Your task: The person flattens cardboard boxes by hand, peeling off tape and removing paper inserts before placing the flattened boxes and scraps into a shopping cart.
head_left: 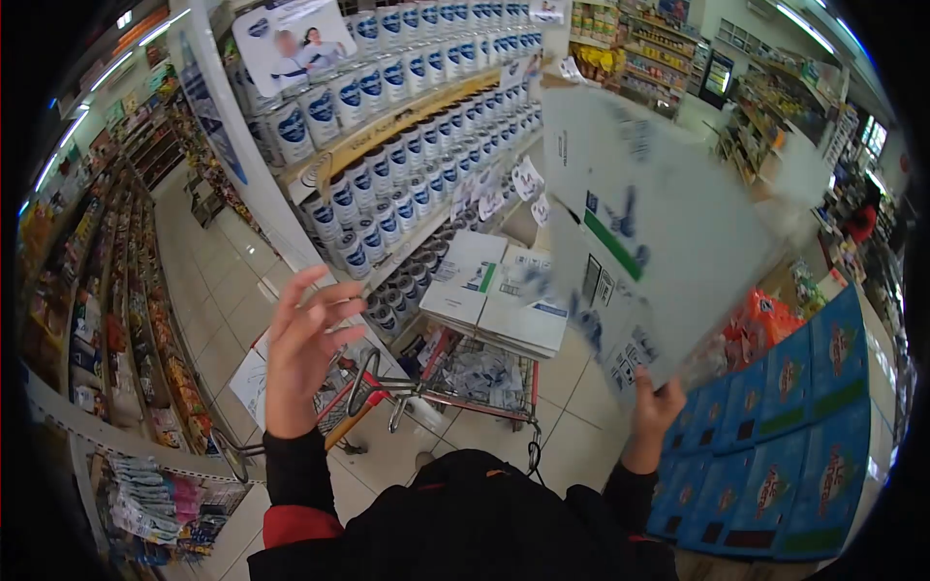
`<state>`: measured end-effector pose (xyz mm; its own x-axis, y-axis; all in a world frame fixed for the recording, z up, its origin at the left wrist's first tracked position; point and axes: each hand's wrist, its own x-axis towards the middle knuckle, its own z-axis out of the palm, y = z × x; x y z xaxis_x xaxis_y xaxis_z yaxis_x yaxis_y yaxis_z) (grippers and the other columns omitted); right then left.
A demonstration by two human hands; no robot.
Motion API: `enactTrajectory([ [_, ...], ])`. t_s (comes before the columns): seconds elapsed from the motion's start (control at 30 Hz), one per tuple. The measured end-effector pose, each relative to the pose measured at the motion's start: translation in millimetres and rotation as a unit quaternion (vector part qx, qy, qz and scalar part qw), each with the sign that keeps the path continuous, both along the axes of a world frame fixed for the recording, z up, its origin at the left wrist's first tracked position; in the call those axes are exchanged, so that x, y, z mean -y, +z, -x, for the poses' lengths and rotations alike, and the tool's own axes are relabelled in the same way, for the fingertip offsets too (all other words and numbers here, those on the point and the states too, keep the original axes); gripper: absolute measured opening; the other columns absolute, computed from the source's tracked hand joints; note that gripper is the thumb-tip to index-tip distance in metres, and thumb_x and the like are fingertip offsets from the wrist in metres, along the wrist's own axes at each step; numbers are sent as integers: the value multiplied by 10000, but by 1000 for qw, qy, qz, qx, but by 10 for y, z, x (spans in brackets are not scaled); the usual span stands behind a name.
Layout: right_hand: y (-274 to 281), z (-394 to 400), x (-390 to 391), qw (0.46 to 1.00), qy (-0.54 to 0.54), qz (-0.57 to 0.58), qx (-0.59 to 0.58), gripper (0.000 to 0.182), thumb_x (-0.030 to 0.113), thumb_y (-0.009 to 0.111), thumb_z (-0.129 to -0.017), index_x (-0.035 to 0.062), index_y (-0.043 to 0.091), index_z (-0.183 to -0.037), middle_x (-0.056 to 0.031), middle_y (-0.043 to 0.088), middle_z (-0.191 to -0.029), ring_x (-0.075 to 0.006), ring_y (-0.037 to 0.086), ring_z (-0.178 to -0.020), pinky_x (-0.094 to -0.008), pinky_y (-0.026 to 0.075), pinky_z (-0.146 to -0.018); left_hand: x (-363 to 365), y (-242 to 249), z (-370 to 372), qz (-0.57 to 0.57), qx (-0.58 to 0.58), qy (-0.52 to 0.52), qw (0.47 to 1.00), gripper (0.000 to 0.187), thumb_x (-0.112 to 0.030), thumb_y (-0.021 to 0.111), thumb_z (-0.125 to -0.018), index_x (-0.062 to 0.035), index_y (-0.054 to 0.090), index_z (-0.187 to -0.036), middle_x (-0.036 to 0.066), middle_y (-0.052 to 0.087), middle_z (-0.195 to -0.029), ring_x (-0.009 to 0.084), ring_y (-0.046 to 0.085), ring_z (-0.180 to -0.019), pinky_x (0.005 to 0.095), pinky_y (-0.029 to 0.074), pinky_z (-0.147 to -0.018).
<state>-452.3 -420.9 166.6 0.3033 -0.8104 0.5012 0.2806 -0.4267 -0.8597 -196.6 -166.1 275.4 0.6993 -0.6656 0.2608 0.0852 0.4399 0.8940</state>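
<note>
Right hand (pixel 656 407) fingers clamped on cardboard box (pixel 649 232), frame right; left hand (pixel 300 349) fingers apart, empty, frame left, above shopping cart (pixel 475 382).

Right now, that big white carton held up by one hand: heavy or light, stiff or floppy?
Probably light: the right hand alone props the white carton by its lower edge. Likely stiff, since its faces look flat. Apt to tip: the left hand is off it.

White carton (pixel 649 232) with green stripe; blue stacked boxes (pixel 804 436)
</note>
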Motion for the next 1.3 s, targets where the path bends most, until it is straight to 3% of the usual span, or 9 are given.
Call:
enactTrajectory([
  [0.13, -296, -95, -258, 870, -146, 423, -206, 337, -101, 490, -584, 34, 548, -887, -154, 518, -932, -286, 501, -865, -415, 381, -784, 591, -354, -16, -30, -166, -166, 972, 559, -430, 406, -758, -25, 338, -1136, 182, 408, -1113, 287, 461, -955, 406, 382, -790],
  [0.27, -642, -2, -432, 853, -134, 453, -222, 286, -35, 550, -591, 91, 572, -847, -92, 526, -890, -226, 490, -850, -369, 395, -747, 928, -602, -66, -110, -264, -259, 922, 649, -502, 378, -743, 15, 327, -1132, 155, 394, -1131, 252, 410, -1006, 370, 299, -857],
  [0.4, -770, 22, -560, 845, -94, 467, -241, 302, -6, 572, -580, 133, 579, -848, -47, 518, -898, -196, 476, -821, -329, 382, -716, 970, -866, -213, -161, -264, -293, 905, 400, -228, 485, -747, 73, 437, -1005, 159, 532, -929, 219, 555, -792, 289, 462, -668],
  [0.53, -679, -32, -501, 855, -36, 418, -304, 336, 14, 607, -544, 138, 583, -856, -52, 507, -939, -219, 475, -853, -324, 369, -728, 817, -890, -214, -195, -238, -236, 922, 345, -46, 518, -661, 70, 455, -980, 166, 557, -865, 221, 581, -709, 284, 489, -620],
  [0.63, -528, 10, -309, 878, 230, 235, -349, 544, 91, 695, -454, 114, 533, -973, -124, 445, -1046, -300, 429, -959, -364, 351, -784, 588, -898, -290, -192, -251, -205, 926, 366, -8, 543, -638, 59, 453, -985, 160, 550, -886, 221, 577, -729, 291, 489, -623],
  [0.9, -57, -704, 284, 936, -45, 233, -258, 803, 300, 725, -472, 87, 357, -1153, -199, 222, -1212, -406, 189, -1109, -450, 193, -894, 80, -752, -302, -178, -162, -63, 969, 350, -1, 558, -642, 34, 468, -978, 130, 556, -887, 200, 564, -762, 286, 467, -672],
  [1.0, -244, -1046, 236, 883, -69, 324, -333, 570, 269, 678, -573, 62, 456, -1055, -176, 360, -1131, -345, 300, -1060, -404, 246, -872, -91, -846, -339, -191, -145, -28, 970, 291, -78, 562, -692, 16, 491, -958, 105, 566, -872, 175, 564, -742, 265, 465, -650],
  [1.1, -366, -1288, 126, 992, 26, 104, -70, 183, 185, 499, -764, 16, 549, -715, -68, 545, -780, -165, 464, -734, -258, 338, -723, -195, -857, -317, -181, -154, 62, 969, 293, -187, 543, -736, 5, 496, -953, 95, 567, -862, 168, 567, -721, 269, 468, -628],
  [1.3, -581, -1373, 154, 964, 192, -120, 138, 249, 219, 421, -810, 52, 466, -631, -11, 469, -600, -144, 419, -639, -261, 347, -629, -312, -929, -357, -196, -203, 79, 956, 323, -211, 543, -735, 3, 485, -969, 100, 568, -863, 182, 572, -720, 280, 476, -618],
])
